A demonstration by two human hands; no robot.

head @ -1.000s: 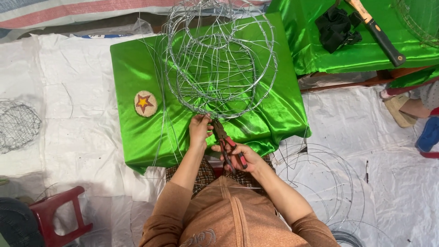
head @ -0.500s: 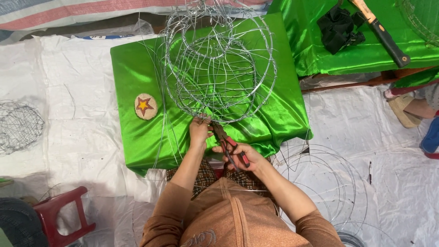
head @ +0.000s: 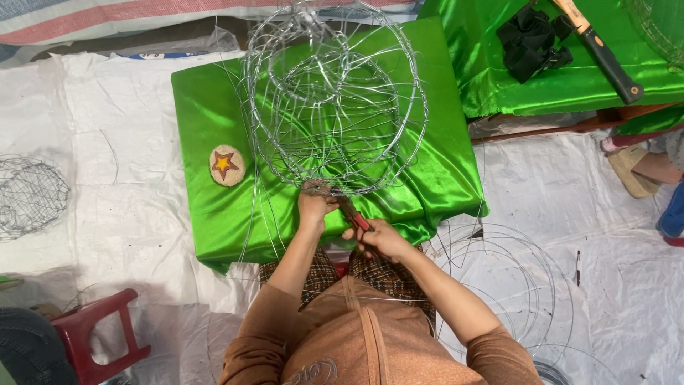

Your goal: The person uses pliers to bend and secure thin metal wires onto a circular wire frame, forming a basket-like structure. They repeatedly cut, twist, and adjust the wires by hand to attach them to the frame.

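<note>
Silvery wire forms a rounded cage-like frame (head: 335,100) that stands on a block draped in shiny green cloth (head: 214,207); the frame's lower rim comes right down to the near edge of the cloth, directly ahead of the person's hands. The left hand (head: 315,207) pinches that lower rim, fingers closed on the wire where several strands meet; the frame rises up and away from it, filling the middle of the cloth. The right hand (head: 381,239) sits just behind and to the right of the left, curled shut around the handles of red-handled pliers (head: 354,216); the pliers' nose points up and to the left toward the same spot on the rim, though whether it bites the wire is too small to tell. A round wooden disc with a yellow star (head: 227,165) lies on the cloth to the left of the frame; loose wire hoops (head: 506,285) lie on the white sheet at the right; a second wire frame (head: 28,196) rests at the far left; a red plastic stool (head: 92,342) stands lower left.
</note>
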